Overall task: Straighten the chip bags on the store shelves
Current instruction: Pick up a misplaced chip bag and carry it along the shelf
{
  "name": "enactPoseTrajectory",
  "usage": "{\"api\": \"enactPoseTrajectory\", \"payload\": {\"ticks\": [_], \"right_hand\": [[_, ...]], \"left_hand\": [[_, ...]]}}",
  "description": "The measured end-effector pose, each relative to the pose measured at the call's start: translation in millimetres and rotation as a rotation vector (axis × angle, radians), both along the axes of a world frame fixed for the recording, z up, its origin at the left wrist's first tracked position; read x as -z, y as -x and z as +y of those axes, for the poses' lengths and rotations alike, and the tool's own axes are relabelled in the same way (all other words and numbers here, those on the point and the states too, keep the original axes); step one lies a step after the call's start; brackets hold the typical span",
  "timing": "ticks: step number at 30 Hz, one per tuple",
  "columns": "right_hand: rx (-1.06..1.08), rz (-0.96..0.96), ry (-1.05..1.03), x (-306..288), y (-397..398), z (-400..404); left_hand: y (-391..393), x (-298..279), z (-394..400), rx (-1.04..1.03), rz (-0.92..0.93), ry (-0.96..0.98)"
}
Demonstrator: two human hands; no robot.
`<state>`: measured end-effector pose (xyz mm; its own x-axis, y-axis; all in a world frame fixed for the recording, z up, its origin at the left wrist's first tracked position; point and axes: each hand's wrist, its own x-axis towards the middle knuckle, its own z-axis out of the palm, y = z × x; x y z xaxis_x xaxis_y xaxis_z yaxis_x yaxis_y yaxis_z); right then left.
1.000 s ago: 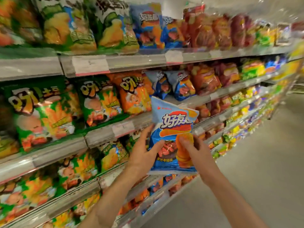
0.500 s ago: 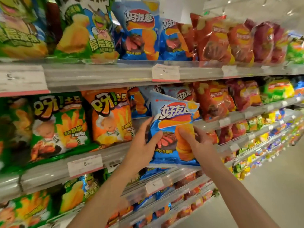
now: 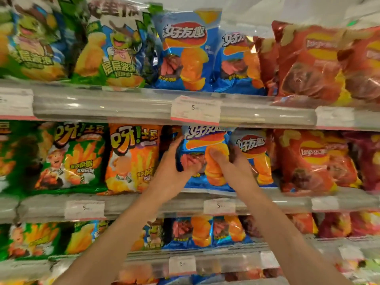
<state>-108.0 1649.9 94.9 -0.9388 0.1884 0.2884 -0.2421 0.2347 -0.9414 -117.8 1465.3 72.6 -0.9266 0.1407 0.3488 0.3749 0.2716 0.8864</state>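
A blue chip bag [image 3: 202,140] with orange chips printed on it stands upright on the middle shelf [image 3: 144,202], between an orange fries bag [image 3: 131,159] and another blue bag [image 3: 254,155]. My left hand [image 3: 172,167] grips its left edge. My right hand [image 3: 232,167] presses on its front, thumb on the printed chips. The bag's bottom rests on the shelf and its top is partly hidden by the shelf rail above.
Green fries bags [image 3: 72,157] fill the middle shelf's left, red bags [image 3: 310,161] its right. The upper shelf [image 3: 123,105] holds green, blue and red bags; lower shelves hold more. Price tags [image 3: 195,109] hang on the rails.
Both hands have carried the blue bag from in front of the shelves up and into the middle shelf slot. The view has moved closer and turned toward the shelves.
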Motion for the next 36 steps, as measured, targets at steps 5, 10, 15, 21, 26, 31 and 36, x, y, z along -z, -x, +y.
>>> {"api": "enactPoseTrajectory", "payload": {"ticks": [5,10,15,21,26,31,36], "right_hand": [[-0.062,0.103,-0.136,4,9,25],[0.373,0.421,-0.794,12,15,80],[0.324,0.113,-0.876,44,23,97],[0.374,0.090,-0.865,41,27,95],[0.378,0.026,-0.926,45,30,90],[0.368,0.006,-0.939,47,33,90],[0.401,0.270,-0.871,40,22,85]], "left_hand": [[27,20,14,-0.086,-0.004,0.031],[24,29,12,-0.195,-0.028,0.126],[8,15,32,-0.408,0.383,0.517],[44,15,54,-0.375,0.593,0.980],[47,23,60,-0.462,0.519,1.046],[44,19,58,-0.400,0.471,1.007],[26,24,40,-0.363,0.373,0.594]]}}
